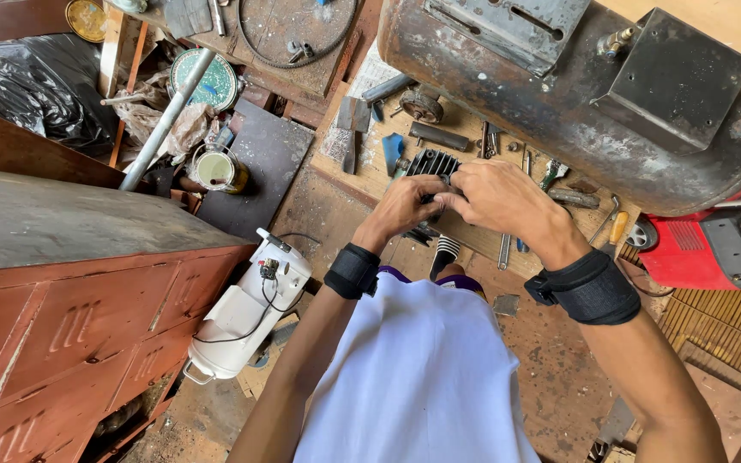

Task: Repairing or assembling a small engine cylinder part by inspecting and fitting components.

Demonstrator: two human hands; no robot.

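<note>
Hands meet over a black finned metal part (433, 163), which sits low in front of the person, above a wooden board strewn with tools. The left hand (405, 206) curls around the part's near edge, apparently steadying it, while the right hand (499, 195) comes in from the other side with its fingertips pinched together at the top of the fins, as if gripping something small there; what it pinches is too hidden to tell. Both wrists wear black straps. Holding the part from both sides seems to keep it from shifting while the fingers work on it. Around it on the wooden board (465, 227) lie loose pieces: a wrench (505, 250), a yellow-handled screwdriver (617, 226), a blue piece (393, 150) and short metal cylinders. A large rusty tank (551, 94) looms just behind the hands and crowds the space above the board, with a red machine (701, 249) at its right. To the left, a white plastic housing (246, 309) with wires leans beside a red metal cabinet (79, 317).
</note>
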